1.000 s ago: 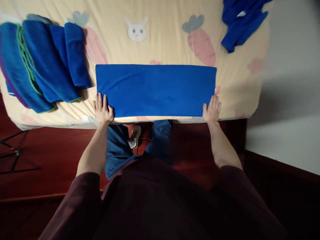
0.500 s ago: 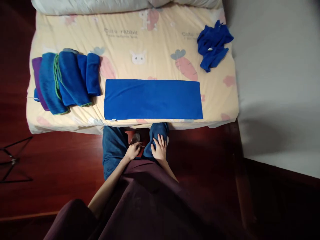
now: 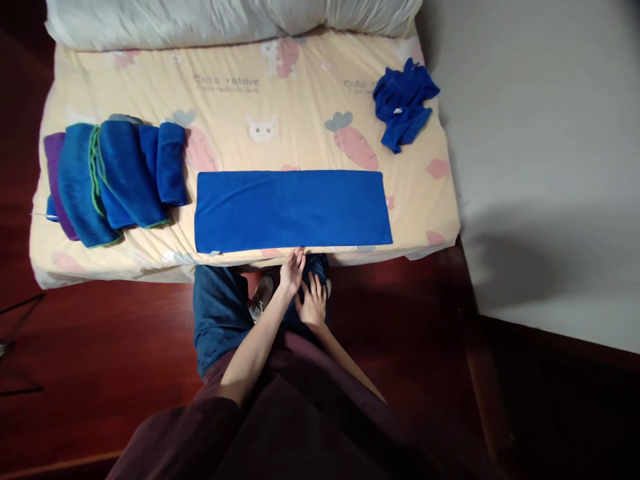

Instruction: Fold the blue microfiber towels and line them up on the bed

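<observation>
A blue towel (image 3: pixel 293 210) lies flat along the front edge of the bed, folded into a long rectangle with a small white tag at its lower left corner. My left hand (image 3: pixel 292 272) is turned palm up just below the towel's near edge, fingers stretched toward the bed's edge and holding nothing. On my right knee rests my right hand (image 3: pixel 313 305), its fingers spread and empty. Rolled or folded towels (image 3: pixel 80 187) in blue, teal and purple, some with green edging, lie side by side at the left. A crumpled blue cloth (image 3: pixel 404 103) lies at the far right.
The bed (image 3: pixel 290 143) has a cream sheet printed with rabbits and carrots. A pale quilt or bolster (image 3: pixel 225 20) runs along its back. A light wall (image 3: pixel 540 167) stands at the right, and black tripod legs (image 3: pixel 23 387) rest on the red-brown floor at the left.
My left hand has moved forward and right, off my lap to the bed's front edge, and turned palm up. My right hand stays on my knee. The view has shifted slightly.
</observation>
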`<move>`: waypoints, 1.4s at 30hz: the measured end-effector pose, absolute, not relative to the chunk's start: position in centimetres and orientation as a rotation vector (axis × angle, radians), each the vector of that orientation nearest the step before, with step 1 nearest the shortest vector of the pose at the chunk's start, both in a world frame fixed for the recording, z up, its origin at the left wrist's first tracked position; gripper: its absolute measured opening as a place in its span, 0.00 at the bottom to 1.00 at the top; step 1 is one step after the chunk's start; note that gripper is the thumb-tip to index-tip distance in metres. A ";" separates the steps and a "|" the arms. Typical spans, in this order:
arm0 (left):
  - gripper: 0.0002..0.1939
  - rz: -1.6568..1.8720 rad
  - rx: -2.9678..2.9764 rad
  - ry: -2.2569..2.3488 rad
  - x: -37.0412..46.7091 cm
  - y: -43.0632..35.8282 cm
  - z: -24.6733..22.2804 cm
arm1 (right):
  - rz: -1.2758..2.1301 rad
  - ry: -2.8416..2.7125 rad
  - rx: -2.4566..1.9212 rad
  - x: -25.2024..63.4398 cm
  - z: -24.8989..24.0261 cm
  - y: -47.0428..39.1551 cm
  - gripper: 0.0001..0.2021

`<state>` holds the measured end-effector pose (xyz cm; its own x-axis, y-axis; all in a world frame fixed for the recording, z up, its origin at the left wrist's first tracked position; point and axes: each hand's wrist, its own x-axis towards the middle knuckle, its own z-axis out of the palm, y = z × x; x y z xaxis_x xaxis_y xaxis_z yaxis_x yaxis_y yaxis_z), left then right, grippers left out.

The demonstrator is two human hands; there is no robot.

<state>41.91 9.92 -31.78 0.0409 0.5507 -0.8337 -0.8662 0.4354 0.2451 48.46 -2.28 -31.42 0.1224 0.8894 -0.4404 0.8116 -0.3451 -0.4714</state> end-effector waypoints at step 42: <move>0.15 1.121 -0.501 1.136 43.2 12.6 -33.6 | 1.063 -2.020 -1.911 53.8 -30.4 44.7 0.08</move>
<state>43.17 12.56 -33.56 -0.0030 0.4423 -0.8969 -0.8907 0.4065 0.2035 53.85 44.66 -30.40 -0.1681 0.9239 -0.3438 0.8066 -0.0715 -0.5867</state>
